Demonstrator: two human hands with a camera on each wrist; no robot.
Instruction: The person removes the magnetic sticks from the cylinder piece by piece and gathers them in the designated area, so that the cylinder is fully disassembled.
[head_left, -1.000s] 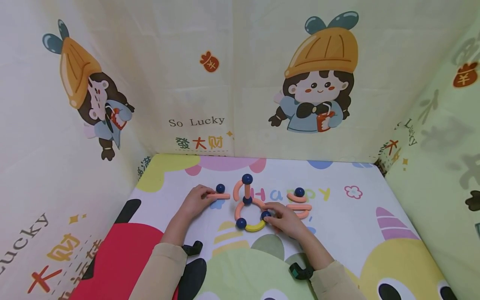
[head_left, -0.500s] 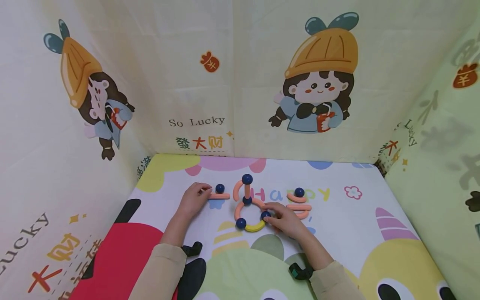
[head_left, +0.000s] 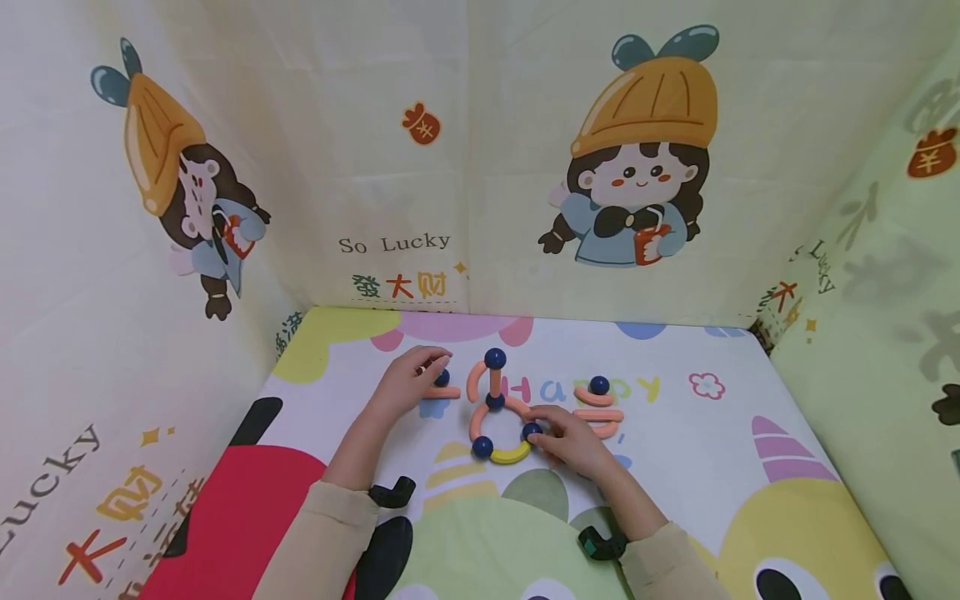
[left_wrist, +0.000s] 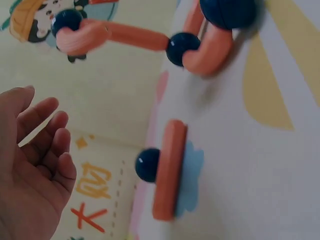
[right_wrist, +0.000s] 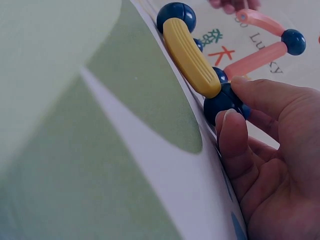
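Your left hand [head_left: 408,385] has moved forward, empty and relaxed, perhaps above one ball [left_wrist: 147,165], while your right hand [head_left: 573,439] pinches another ball [right_wrist: 219,108].

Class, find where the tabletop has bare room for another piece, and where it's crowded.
Bare: tabletop between the pink sticks at right and purple stripes; green print between the sleeves. Crowded: around the ball-and-stick ring, which the right hand pinches, and by the left hand, near a blue ball.

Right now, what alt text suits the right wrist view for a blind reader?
A person's right hand holds a dark blue ball at one end of a curved yellow bar; another blue ball sits at its other end. Pink bars and more blue balls show behind.
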